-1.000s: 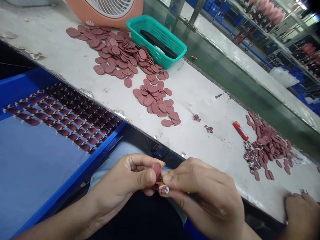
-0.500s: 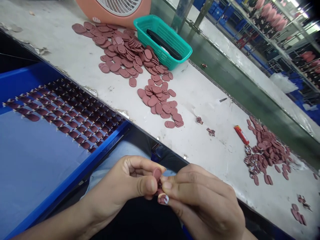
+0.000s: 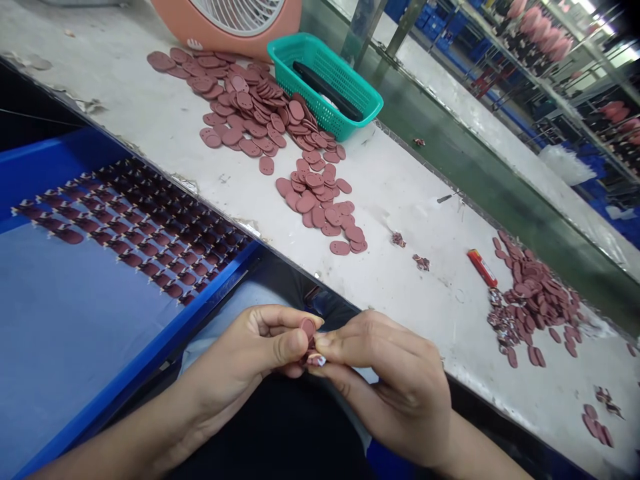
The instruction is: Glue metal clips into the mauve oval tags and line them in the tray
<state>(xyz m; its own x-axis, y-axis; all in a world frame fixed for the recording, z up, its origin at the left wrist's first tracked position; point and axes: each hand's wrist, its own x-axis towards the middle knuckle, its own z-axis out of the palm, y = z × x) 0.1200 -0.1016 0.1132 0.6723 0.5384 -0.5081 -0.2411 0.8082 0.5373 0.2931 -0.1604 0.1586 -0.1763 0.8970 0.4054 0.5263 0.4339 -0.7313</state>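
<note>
My left hand pinches a small maroon oval disc between thumb and forefinger. Close against it, the fingertips of my right hand grip a small patterned bow-like piece just below the disc. Both hands meet over my lap, in front of the table edge; the exact contact between the two pieces is hidden by the fingers. In the blue tray on the left, rows of maroon discs with small bows lie on a pale sheet.
The table bears a large pile of maroon discs and another pile at the right, beside a red lighter-like item. A green basket holds a black object. Behind the discs stands an orange fan.
Both hands have shifted slightly up and to the left with the held pieces. My right hand has turned, and more of its wrist shows. The disc and bow piece remain between the fingers.
</note>
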